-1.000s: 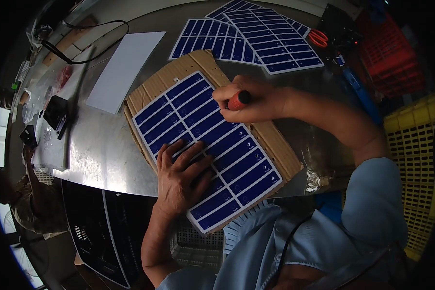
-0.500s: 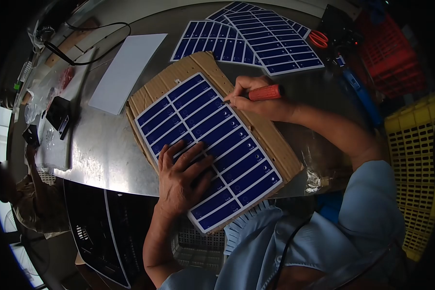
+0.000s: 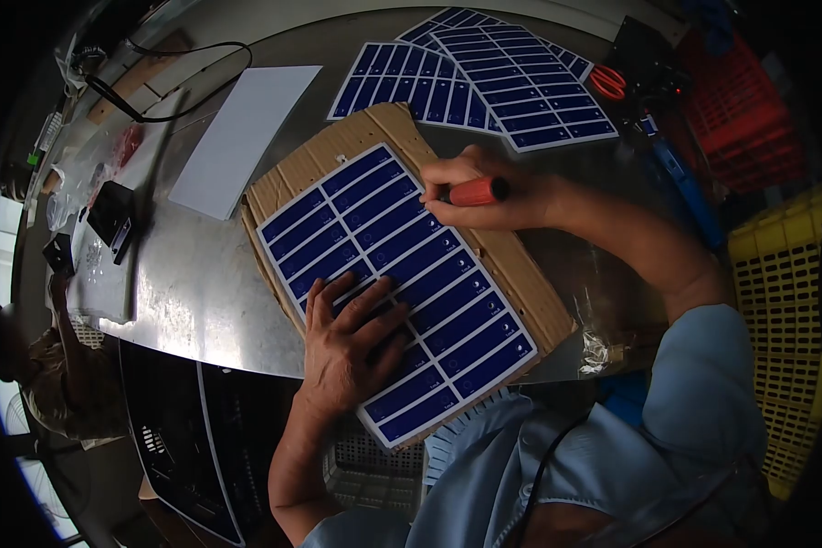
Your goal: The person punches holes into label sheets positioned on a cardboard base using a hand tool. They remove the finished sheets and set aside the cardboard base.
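A blue label sheet [image 3: 466,301] with white borders lies tilted on a piece of brown cardboard [image 3: 530,288]. Fingers spread, my left hand [image 3: 345,352] rests flat on the lower left part of the sheet. My right hand [image 3: 470,190] is closed around a red-handled screwdriver [image 3: 480,191] at the sheet's upper right edge. Its tip is hidden behind my fingers. Small round marks, some showing white, run along the right ends of the labels.
More blue label sheets [image 3: 525,82] overlap at the back of the metal table [image 3: 192,301]. A white sheet [image 3: 242,142] lies at the left. Orange-handled scissors [image 3: 607,82] sit near a red crate [image 3: 735,114]. A yellow crate [image 3: 776,338] stands right; another person [image 3: 68,379] is far left.
My right hand has shifted slightly down along the sheet's right edge, and the red handle has turned more toward the camera. My left hand stays on the sheet.
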{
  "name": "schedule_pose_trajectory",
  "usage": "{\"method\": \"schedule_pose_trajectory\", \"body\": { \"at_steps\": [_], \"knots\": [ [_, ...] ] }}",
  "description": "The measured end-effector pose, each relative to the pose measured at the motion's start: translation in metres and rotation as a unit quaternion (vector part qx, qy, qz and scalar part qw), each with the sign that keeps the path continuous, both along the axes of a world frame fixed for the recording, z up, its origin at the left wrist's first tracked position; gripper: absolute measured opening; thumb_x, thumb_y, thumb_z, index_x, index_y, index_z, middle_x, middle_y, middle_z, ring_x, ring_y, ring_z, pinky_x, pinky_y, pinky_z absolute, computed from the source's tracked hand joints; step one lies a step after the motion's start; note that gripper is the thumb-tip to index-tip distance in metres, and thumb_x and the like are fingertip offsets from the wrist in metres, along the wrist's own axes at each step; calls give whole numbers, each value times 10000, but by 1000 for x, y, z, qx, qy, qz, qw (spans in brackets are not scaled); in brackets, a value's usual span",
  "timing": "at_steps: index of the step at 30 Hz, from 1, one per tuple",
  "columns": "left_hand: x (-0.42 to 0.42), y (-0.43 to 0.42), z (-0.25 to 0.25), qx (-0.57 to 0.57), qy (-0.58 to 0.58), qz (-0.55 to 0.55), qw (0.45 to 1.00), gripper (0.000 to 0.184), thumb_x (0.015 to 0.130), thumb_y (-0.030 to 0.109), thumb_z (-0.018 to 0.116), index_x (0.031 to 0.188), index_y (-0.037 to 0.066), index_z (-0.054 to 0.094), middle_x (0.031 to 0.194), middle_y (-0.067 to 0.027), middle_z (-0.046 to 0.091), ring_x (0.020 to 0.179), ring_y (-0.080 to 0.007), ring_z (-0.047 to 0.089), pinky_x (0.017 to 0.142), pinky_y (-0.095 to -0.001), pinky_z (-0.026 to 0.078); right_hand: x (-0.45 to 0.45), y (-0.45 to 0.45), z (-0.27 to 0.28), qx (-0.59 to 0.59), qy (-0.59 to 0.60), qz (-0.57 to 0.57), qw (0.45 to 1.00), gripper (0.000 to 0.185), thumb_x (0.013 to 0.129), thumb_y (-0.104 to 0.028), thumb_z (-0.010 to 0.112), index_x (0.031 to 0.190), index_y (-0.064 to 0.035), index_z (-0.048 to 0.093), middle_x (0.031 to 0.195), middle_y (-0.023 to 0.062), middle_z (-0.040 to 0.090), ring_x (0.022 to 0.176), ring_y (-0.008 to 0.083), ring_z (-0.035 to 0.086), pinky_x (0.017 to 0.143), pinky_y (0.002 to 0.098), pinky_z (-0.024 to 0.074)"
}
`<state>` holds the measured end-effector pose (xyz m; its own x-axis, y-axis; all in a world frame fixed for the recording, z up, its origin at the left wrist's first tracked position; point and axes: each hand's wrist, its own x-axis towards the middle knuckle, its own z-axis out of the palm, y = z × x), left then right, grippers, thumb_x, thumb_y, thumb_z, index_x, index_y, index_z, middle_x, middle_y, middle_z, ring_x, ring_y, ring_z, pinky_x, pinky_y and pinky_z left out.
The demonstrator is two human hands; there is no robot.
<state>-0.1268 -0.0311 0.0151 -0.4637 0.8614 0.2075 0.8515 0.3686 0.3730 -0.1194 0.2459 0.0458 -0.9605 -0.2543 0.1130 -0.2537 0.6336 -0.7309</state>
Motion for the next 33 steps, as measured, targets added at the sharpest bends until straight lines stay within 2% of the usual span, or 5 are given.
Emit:
{"method": "schedule_pose_trajectory", "body": {
  "at_steps": [6, 9, 13, 31, 33],
  "knots": [
    [2, 1, 1, -2, 2, -4, 1000, 332, 746, 224, 687, 1076, 192, 670, 1284, -56, 539, 1228, -380, 414, 1055, -588, 225, 5, -3, -5, 40, 55, 29, 997, 136, 796, -157, 583, 760, -29, 554, 649, 68, 597, 604, 169, 595, 583, 307, 456],
    [1, 1, 1, 3, 3, -2, 1000, 329, 748, 228, 685, 1075, 190, 671, 1285, -57, 539, 1227, -384, 414, 1054, -593, 223, 6, 5, -19, -107, 32, -42, 993, 137, 798, -156, 600, 767, -28, 562, 716, 72, 621, 689, 163, 618, 631, 294, 465],
    [1, 0, -2, 7, 3, -2, 1000, 330, 747, 231, 685, 1074, 189, 671, 1279, -58, 544, 1221, -387, 419, 1051, -599, 223, -1, 5, -32, -160, 103, -86, 978, 164, 811, -187, 597, 769, -31, 571, 712, 67, 624, 685, 162, 617, 642, 300, 470],
    [1, 2, 3, 7, -10, 3, 1000, 308, 714, 180, 708, 1022, 175, 685, 1271, -61, 558, 1245, -365, 410, 1066, -563, 230, -15, 10, -15, -67, 69, -12, 995, 183, 817, -199, 565, 766, -25, 545, 672, 81, 606, 627, 188, 613, 590, 315, 457],
    [1, 2, 3, 7, -12, 0, 1000, 311, 714, 181, 707, 1024, 176, 685, 1276, -59, 555, 1244, -365, 411, 1067, -565, 229, -19, 11, -2, 30, 41, 38, 998, 128, 810, -112, 574, 762, -13, 508, 677, 98, 614, 667, 176, 656, 587, 277, 484]
  ]
}}
